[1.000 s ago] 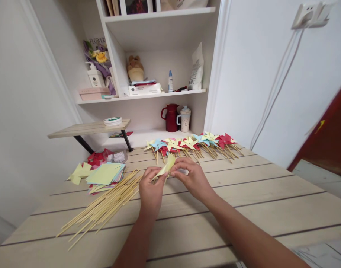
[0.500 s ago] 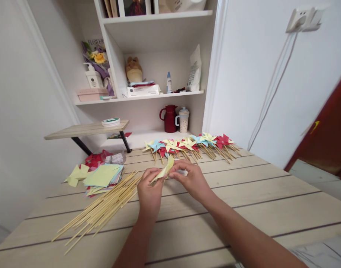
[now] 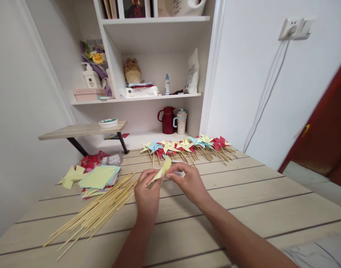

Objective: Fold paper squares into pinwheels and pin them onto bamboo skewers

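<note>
One folded yellow paper is above the table, pinched in the left hand; the right hand has its fingertips at the edge, their grip too hidden to tell. Leftward lie one paper stack and one heap of sticks, uncountable through overlap, like the pinwheels beyond. Behind stands one red jug.

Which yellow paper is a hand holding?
The curled paper pinched in the left hand. Other yellow pieces aren't held: a flat sheet tops the pile, a folded shape lies left of it, and pinwheels lie farther back.
</note>
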Demonstrator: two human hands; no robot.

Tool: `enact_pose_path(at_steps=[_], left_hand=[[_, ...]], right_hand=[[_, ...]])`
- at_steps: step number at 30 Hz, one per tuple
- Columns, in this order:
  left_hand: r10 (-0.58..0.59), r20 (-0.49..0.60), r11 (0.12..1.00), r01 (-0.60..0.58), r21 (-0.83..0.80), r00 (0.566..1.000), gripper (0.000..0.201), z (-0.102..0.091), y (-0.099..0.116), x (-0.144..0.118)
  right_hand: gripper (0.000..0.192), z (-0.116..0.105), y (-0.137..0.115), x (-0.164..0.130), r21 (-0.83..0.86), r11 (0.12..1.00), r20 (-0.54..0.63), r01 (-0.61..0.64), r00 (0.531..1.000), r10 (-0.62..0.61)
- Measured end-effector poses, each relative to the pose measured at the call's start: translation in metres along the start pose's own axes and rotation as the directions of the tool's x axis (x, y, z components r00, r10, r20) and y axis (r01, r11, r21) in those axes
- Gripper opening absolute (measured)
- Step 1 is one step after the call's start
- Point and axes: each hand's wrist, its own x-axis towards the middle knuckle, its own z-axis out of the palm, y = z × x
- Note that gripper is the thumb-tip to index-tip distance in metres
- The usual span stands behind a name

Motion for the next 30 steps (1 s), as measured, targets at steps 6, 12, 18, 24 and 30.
enact_pose_path(at_steps=[6, 12, 18, 24, 30], left_hand=[[0.017, -0.03, 1.0, -0.017, 0.007, 0.999, 0.008, -0.0004, -0.0017, -0.0002], [0.015, -0.039, 1.0, -0.014, 0.015, 0.999, 0.008, 0.0001, -0.001, -0.0007], [0.012, -0.033, 1.0, -0.012, -0.004, 0.999, 0.008, -0.0001, -0.0012, -0.0005], [-0.017, -0.018, 0.999, 0.016, -0.044, 1.0, 0.009, 0.0005, -0.0019, -0.0006], [-0.135, 0.012, 0.985, 0.135, -0.111, 0.991, 0.011, 0.0011, -0.0057, -0.0014]], right_hand=[[0.011, 0.0014, -0.0054, -0.002, 0.004, 0.999, -0.047, 0.039, 0.998, -0.039], [0.022, 0.0022, -0.0066, -0.0021, 0.068, 0.996, -0.072, 0.057, 0.996, -0.052], [0.045, 0.0021, -0.0045, -0.0005, 0.105, 0.994, -0.002, -0.006, 1.0, 0.006], [0.008, 0.0008, -0.0046, 0.0003, 0.125, 0.992, 0.013, 0.001, 1.0, -0.002], [0.018, 0.0011, -0.0039, -0.0008, 0.13, 0.991, 0.014, -0.021, 1.0, 0.019]])
